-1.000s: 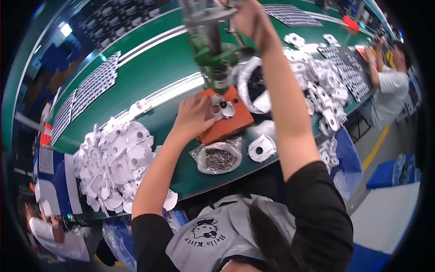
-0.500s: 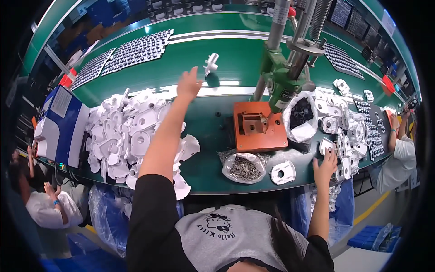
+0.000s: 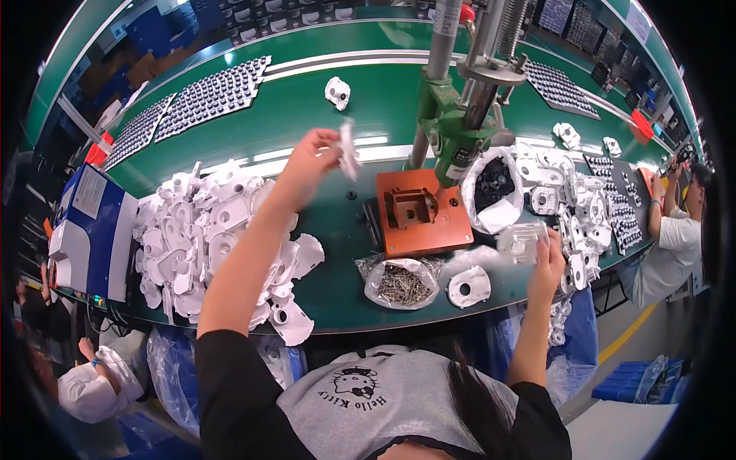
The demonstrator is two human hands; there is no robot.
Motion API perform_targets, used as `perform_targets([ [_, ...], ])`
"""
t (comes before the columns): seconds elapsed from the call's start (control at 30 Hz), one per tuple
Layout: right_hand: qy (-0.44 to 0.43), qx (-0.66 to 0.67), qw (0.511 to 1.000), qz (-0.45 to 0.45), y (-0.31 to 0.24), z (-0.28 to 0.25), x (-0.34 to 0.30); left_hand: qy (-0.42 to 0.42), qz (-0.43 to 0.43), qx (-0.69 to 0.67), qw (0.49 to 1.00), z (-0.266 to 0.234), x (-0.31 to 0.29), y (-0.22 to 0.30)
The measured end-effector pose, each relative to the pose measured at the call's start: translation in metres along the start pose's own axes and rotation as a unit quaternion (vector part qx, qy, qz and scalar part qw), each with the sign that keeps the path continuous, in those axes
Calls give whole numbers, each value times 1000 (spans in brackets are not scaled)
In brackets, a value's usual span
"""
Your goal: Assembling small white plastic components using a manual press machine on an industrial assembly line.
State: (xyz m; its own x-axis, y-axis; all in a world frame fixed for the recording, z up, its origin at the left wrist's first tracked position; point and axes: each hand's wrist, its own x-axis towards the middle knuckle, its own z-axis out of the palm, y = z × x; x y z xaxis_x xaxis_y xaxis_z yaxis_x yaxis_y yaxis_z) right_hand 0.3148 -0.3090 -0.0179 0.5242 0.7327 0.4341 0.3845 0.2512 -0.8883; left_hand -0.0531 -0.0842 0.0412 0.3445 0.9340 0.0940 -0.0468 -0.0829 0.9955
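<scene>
My left hand (image 3: 313, 159) is closed on a white plastic part (image 3: 349, 150), seen nearly edge-on and blurred, above the far edge of the bench. My right hand (image 3: 546, 267) grips a white plastic housing (image 3: 521, 243), also blurred, in front of the white bag (image 3: 502, 218) of black parts. Between the hands stands a green press (image 3: 460, 142) over an orange base plate (image 3: 418, 234). A dark metal fixture (image 3: 411, 207) on that plate holds no white part. Another white housing (image 3: 468, 287) with a round hole lies flat near the front edge.
A large heap of white parts (image 3: 203, 230) fills the bench's left, beside a blue-and-white machine (image 3: 100, 222). A bag of screws (image 3: 402, 284) sits at the front. White housings (image 3: 586, 222) pile up at right. On the green belt (image 3: 299, 115) lie a white housing (image 3: 337, 93) and trays (image 3: 215, 96).
The white housing in the air near my open left hand now rests on the belt. My left hand has closed on another white part. My right hand has brought a housing leftward off the pile.
</scene>
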Motion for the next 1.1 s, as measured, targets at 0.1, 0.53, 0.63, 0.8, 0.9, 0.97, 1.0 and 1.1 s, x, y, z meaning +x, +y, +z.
perform_targets([
  [0.1,-131,329,926,130,-43,60,-13,-118,-79,-99,985,53,-70,31],
  [0.53,-240,471,809,258,-57,157,-54,-13,4,-439,898,92,-146,-28],
  [0.63,-228,515,775,288,-50,159,-54,38,23,-477,878,90,-149,-44],
  [0.8,-203,325,907,172,-53,164,-63,80,42,-295,951,117,-164,-57],
  [0.9,-291,317,888,158,-55,163,-70,116,89,-223,964,106,-150,-55],
  [0.97,-299,163,938,67,-58,147,-52,101,123,-213,964,99,-136,-39],
  [1.0,-250,140,955,81,-43,138,-39,75,166,41,982,94,-128,-31],
  [1.1,-23,-145,983,-113,7,110,19,65,275,354,892,94,-96,-27],
])
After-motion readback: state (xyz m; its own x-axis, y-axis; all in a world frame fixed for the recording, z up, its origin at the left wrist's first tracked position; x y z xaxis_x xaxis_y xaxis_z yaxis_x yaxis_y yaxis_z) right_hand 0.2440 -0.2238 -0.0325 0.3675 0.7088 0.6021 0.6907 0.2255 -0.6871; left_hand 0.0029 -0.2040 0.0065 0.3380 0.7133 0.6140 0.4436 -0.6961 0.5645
